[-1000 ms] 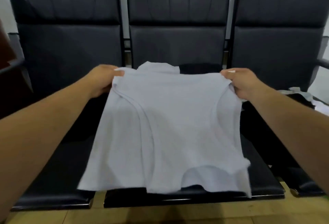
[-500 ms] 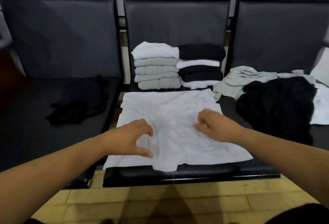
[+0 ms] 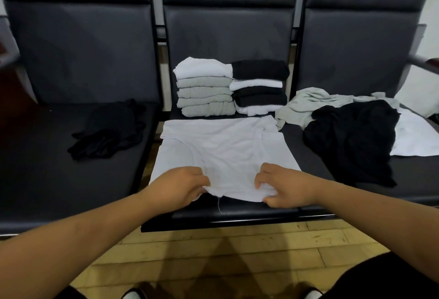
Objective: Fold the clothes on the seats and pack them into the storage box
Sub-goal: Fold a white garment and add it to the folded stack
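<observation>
Your left hand (image 3: 180, 187) and right hand (image 3: 285, 187), fingers curled, each pinch the near hem of a white cotton T-shirt (image 3: 225, 146) spread flat on the middle black padded seat (image 3: 237, 215), likely to fold it toward the folded stacks (image 3: 206, 92) behind.

Folded stacks (image 3: 231, 89) behind spread shirt (image 3: 225, 146).

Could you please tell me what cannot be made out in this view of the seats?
- Storage box: nowhere in the head view.
- Parts of left hand and right hand under the white shirt's near hem: hidden by the cloth.
- Black garment on the left seat: too dark to tell its type.
- Unfolded heap on the right seat: overlapping, cut off by the right edge.
</observation>
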{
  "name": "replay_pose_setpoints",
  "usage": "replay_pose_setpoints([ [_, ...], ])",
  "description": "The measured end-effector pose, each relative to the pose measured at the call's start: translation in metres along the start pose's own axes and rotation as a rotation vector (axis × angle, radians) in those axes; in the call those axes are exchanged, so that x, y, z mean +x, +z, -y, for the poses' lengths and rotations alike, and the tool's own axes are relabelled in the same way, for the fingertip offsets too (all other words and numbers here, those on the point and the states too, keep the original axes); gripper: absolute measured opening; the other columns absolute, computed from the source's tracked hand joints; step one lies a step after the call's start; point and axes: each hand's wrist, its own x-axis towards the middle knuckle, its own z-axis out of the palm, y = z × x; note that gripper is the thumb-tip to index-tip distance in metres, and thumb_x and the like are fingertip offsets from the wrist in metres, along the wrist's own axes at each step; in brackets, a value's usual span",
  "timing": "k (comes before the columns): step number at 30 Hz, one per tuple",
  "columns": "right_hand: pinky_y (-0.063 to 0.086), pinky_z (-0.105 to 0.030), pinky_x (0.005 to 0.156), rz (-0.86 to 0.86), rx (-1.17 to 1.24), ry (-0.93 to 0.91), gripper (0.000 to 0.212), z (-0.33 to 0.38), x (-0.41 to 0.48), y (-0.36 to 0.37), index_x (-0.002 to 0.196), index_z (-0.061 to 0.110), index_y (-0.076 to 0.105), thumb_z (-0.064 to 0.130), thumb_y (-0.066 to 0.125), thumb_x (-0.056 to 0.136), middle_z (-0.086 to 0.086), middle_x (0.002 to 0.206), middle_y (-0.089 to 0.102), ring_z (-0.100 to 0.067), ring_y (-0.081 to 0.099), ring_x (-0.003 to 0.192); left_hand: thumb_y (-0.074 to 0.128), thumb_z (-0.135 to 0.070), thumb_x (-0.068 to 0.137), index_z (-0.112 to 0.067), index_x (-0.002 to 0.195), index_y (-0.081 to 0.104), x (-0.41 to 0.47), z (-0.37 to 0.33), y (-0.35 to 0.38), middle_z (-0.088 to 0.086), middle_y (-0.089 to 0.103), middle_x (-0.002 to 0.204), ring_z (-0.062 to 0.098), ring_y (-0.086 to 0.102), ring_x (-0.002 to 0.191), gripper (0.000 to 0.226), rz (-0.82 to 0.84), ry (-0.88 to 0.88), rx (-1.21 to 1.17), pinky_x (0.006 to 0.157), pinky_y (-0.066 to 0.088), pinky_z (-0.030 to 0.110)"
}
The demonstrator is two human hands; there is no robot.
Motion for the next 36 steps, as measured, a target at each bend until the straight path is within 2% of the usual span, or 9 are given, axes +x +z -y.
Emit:
replay_pose_setpoints([
  [3,0.037,-0.021,0.077,0.026,-0.058,0.007,0.046,-0.007,-0.008,-0.004,0.13,0.03,0.047,0.03,0.061,0.087,0.009,0.121,0.034,-0.01,0.041,0.108,0.038,-0.035,0.092,-0.022,0.103,0.074,-0.009,0.021,-0.005,-0.004,0.067,0.092,0.017,0.064,0.079,0.04,-0.014,0.069,0.105,0.069,0.056,0.034],
  [7,0.045,-0.03,0.077,0.104,-0.164,0.049,0.058,-0.009,-0.016,-0.005,0.134,0.037,0.036,0.014,0.055,0.083,0.005,0.119,0.031,-0.015,0.038,0.105,0.046,-0.039,0.099,-0.029,0.127,0.059,-0.02,0.025,0.0,-0.008,0.052,0.119,0.009,0.05,0.102,0.032,0.152,0.039,0.093,0.083,0.045,0.021],
  [12,0.044,-0.033,0.075,-0.012,-0.282,0.042,0.056,-0.016,-0.01,0.004,0.135,0.031,0.038,0.003,0.047,0.088,0.001,0.122,0.041,-0.02,0.044,0.104,0.047,-0.055,0.09,-0.035,0.14,0.036,-0.022,0.019,0.002,-0.012,0.036,0.124,0.006,0.036,0.107,0.055,0.278,0.01,0.174,0.09,0.043,0.022],
  [15,0.032,-0.02,0.068,-0.093,-0.13,0.101,0.032,-0.021,-0.006,0.001,0.122,0.021,0.053,0.007,0.047,0.094,0.006,0.111,0.052,-0.012,0.053,0.09,0.045,-0.037,0.099,-0.035,0.143,0.038,-0.021,0.021,0.002,-0.01,0.039,0.124,0.006,0.038,0.106,0.045,0.238,-0.016,0.138,0.088,0.044,0.021],
  [18,0.047,-0.027,0.07,-0.185,0.052,0.22,0.009,-0.032,-0.005,-0.003,0.094,0.023,0.056,0.014,0.055,0.095,0.009,0.091,0.062,-0.016,0.059,0.079,0.044,-0.014,0.097,-0.035,0.146,0.036,-0.023,0.027,0.005,-0.007,0.042,0.127,0.006,0.036,0.101,0.054,0.265,-0.05,0.182,0.085,0.048,0.026],
  [23,0.05,-0.027,0.066,-0.319,0.444,0.261,0.018,-0.046,-0.01,-0.004,0.085,0.023,0.069,0.007,0.065,0.091,0.011,0.078,0.066,-0.011,0.061,0.066,0.055,0.001,0.09,-0.038,0.149,0.024,-0.019,0.032,0.01,-0.005,0.038,0.128,0.011,0.042,0.105,0.077,0.289,-0.008,0.331,0.086,0.049,0.028],
  [28,0.047,-0.022,0.077,-0.438,0.963,0.264,0.021,-0.054,-0.013,-0.013,0.09,0.019,0.076,0.006,0.06,0.095,-0.002,0.1,0.075,-0.01,0.065,0.086,0.056,0.001,0.095,-0.036,0.101,0.07,-0.016,0.061,-0.01,-0.014,0.066,0.093,-0.005,0.062,0.085,0.04,-0.106,-0.348,-0.293,0.075,0.049,0.012],
  [33,0.042,-0.029,0.064,-0.465,1.398,0.185,0.008,-0.055,-0.012,-0.019,0.078,0.005,0.063,0.006,0.058,0.083,-0.011,0.077,0.059,-0.019,0.056,0.071,0.063,-0.03,0.095,-0.027,0.09,0.07,-0.026,0.08,-0.044,-0.005,0.068,0.086,0.01,0.063,0.083,0.008,0.071,-0.355,-0.684,0.078,0.047,0.021],
  [36,0.044,-0.036,0.073,-0.328,1.435,0.213,0.014,-0.06,-0.012,-0.02,0.089,-0.001,0.069,0.005,0.06,0.08,-0.019,0.091,0.064,-0.032,0.059,0.086,0.066,-0.042,0.082,0.0,0.103,0.065,-0.032,0.083,-0.049,0.01,0.068,0.096,0.02,0.063,0.089,0.047,0.139,-0.365,-0.964,0.083,0.049,0.024],
])
